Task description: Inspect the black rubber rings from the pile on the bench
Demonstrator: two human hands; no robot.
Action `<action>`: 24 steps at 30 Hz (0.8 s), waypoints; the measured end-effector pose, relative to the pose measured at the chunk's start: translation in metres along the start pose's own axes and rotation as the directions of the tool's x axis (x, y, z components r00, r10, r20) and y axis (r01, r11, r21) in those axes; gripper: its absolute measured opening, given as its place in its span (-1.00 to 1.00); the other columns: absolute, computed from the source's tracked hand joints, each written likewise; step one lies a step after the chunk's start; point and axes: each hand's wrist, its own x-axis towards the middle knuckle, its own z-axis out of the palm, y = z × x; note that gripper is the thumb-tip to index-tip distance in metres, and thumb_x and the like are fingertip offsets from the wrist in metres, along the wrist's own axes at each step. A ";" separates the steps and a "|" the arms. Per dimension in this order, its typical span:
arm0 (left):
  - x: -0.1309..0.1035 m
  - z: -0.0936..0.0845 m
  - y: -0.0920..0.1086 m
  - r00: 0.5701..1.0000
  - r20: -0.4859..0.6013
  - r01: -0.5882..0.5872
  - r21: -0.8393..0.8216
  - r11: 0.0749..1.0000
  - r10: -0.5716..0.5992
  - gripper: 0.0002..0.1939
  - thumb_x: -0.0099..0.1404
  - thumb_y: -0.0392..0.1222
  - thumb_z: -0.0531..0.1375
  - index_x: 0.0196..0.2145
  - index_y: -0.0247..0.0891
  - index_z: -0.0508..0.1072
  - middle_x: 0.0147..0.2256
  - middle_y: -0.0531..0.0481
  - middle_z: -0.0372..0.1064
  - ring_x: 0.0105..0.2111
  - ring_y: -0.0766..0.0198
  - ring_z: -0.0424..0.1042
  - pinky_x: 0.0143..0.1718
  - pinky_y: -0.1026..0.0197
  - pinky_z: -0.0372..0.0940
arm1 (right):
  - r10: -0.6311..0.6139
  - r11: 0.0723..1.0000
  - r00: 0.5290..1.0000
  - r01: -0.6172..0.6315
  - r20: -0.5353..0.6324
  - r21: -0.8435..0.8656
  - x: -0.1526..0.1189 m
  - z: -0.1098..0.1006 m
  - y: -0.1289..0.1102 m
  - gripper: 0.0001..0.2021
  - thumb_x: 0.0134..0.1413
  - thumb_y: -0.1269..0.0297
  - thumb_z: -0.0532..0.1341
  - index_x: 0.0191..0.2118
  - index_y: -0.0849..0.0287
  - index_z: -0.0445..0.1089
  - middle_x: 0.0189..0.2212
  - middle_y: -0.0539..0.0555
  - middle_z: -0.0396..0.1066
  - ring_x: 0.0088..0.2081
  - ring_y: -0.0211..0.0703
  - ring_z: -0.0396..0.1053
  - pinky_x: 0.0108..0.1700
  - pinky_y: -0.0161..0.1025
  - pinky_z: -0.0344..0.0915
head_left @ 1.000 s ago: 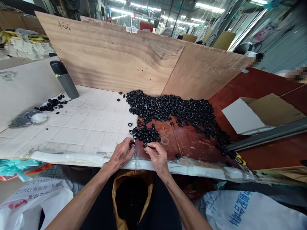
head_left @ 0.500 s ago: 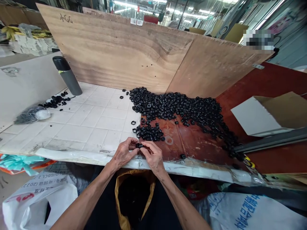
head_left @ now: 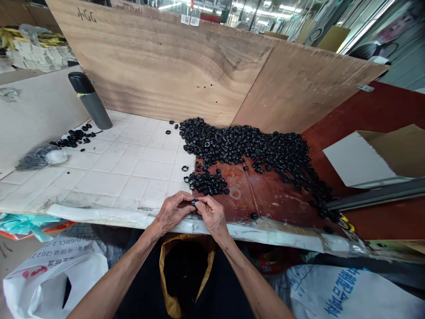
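Observation:
Near the bench's front edge, my left hand [head_left: 171, 212] and my right hand [head_left: 212, 214] meet fingertip to fingertip. Between them they pinch one small black ring-shaped part [head_left: 193, 202]; its details are too small to make out. Just beyond my fingers lies a small heap of similar black rings [head_left: 207, 182]. Behind that, a much larger pile of black rings [head_left: 245, 144] spreads along the wooden board and down to the right. Below my hands, an open yellow-edged bag [head_left: 162, 266] sits at my lap, dark inside.
A grey bottle [head_left: 94, 108] with a black cap stands at the back left, near loose black pieces [head_left: 75, 138] and a clear plastic bag [head_left: 36, 158]. A tall wooden board [head_left: 166, 66] closes off the back. At right are a cardboard box [head_left: 361, 161] and a grey metal bar [head_left: 375, 193].
Both hands stay in nearly the same place, with the small black part turned slightly between the fingertips. The camera view has tilted down a little.

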 end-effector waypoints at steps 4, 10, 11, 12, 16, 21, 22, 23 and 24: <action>-0.001 0.000 -0.002 0.998 -0.004 -0.069 0.068 0.995 0.069 -0.83 0.34 -0.27 0.29 -0.10 -0.24 0.50 -0.13 -0.08 0.50 -0.11 0.22 0.54 -0.05 0.20 0.44 | -0.009 0.995 1.000 0.010 0.017 -0.102 0.002 -0.001 -0.004 -0.75 0.27 0.16 0.20 -0.40 0.17 0.46 -0.49 0.00 0.42 -0.46 -0.23 0.32 -0.38 -0.32 0.24; 0.000 0.001 -0.005 0.998 -0.017 -0.064 0.107 0.992 0.066 -0.83 0.32 -0.28 0.30 -0.12 -0.23 0.49 -0.12 -0.08 0.52 -0.11 0.22 0.54 -0.04 0.20 0.44 | 0.064 0.998 0.991 -0.065 0.121 0.007 0.007 -0.006 -0.004 -0.80 0.23 0.19 0.22 -0.36 0.17 0.47 -0.47 -0.03 0.39 -0.46 -0.24 0.28 -0.40 -0.33 0.21; 0.000 0.001 -0.005 0.999 -0.022 -0.044 0.097 0.994 0.046 -0.84 0.32 -0.27 0.31 -0.13 -0.23 0.50 -0.13 -0.08 0.52 -0.11 0.21 0.55 -0.04 0.19 0.44 | 0.063 0.998 0.989 -0.066 0.133 0.022 0.008 -0.007 -0.002 -0.82 0.22 0.20 0.23 -0.35 0.16 0.49 -0.46 -0.02 0.40 -0.44 -0.24 0.29 -0.38 -0.32 0.22; 0.000 0.001 -0.004 0.999 -0.025 -0.017 0.079 0.997 0.019 -0.84 0.32 -0.25 0.31 -0.13 -0.24 0.51 -0.14 -0.08 0.52 -0.13 0.21 0.55 -0.06 0.19 0.44 | 0.053 0.998 0.989 -0.059 0.141 0.035 0.009 -0.007 -0.001 -0.84 0.21 0.22 0.24 -0.33 0.16 0.50 -0.43 -0.01 0.41 -0.43 -0.23 0.31 -0.37 -0.32 0.23; 0.001 0.001 -0.002 0.992 0.002 0.123 -0.044 0.991 -0.123 -0.84 0.31 -0.23 0.32 -0.15 -0.27 0.53 -0.21 -0.06 0.54 -0.21 0.23 0.55 -0.14 0.22 0.45 | -0.033 0.992 0.990 0.016 0.138 0.126 0.009 -0.008 0.001 -0.89 0.17 0.30 0.26 -0.22 0.12 0.54 -0.29 0.04 0.45 -0.28 -0.16 0.41 -0.26 -0.28 0.33; 0.002 0.001 -0.001 0.979 0.035 0.206 -0.179 0.962 -0.203 -0.83 0.29 -0.20 0.33 -0.17 -0.29 0.53 -0.25 -0.03 0.54 -0.26 0.24 0.53 -0.17 0.23 0.43 | -0.054 0.989 0.994 0.039 0.099 0.143 0.007 -0.006 -0.004 -0.87 0.18 0.30 0.25 -0.20 0.13 0.54 -0.24 0.09 0.47 -0.25 -0.14 0.44 -0.26 -0.27 0.35; 0.002 0.001 -0.001 0.981 0.037 0.195 -0.182 0.964 -0.192 -0.84 0.29 -0.20 0.33 -0.17 -0.29 0.53 -0.24 -0.03 0.54 -0.25 0.24 0.53 -0.17 0.23 0.43 | -0.040 0.994 0.995 0.030 0.095 0.106 0.006 -0.006 -0.005 -0.88 0.20 0.28 0.24 -0.25 0.15 0.53 -0.30 0.07 0.46 -0.31 -0.17 0.42 -0.31 -0.29 0.32; 0.002 0.001 -0.001 0.984 0.037 0.177 -0.173 0.969 -0.173 -0.84 0.30 -0.21 0.32 -0.17 -0.28 0.53 -0.24 -0.03 0.53 -0.24 0.24 0.52 -0.16 0.22 0.43 | -0.029 0.998 0.996 0.025 0.088 0.050 0.006 -0.006 -0.005 -0.86 0.21 0.27 0.23 -0.32 0.16 0.51 -0.37 0.04 0.43 -0.37 -0.19 0.38 -0.35 -0.31 0.28; 0.002 0.000 0.000 0.988 0.036 0.152 -0.153 0.976 -0.148 -0.85 0.30 -0.21 0.32 -0.18 -0.28 0.53 -0.23 -0.04 0.52 -0.23 0.24 0.52 -0.15 0.22 0.43 | -0.026 0.999 0.997 0.028 0.078 -0.016 0.006 -0.005 -0.005 -0.81 0.23 0.24 0.22 -0.40 0.17 0.46 -0.45 0.00 0.39 -0.43 -0.22 0.33 -0.38 -0.31 0.23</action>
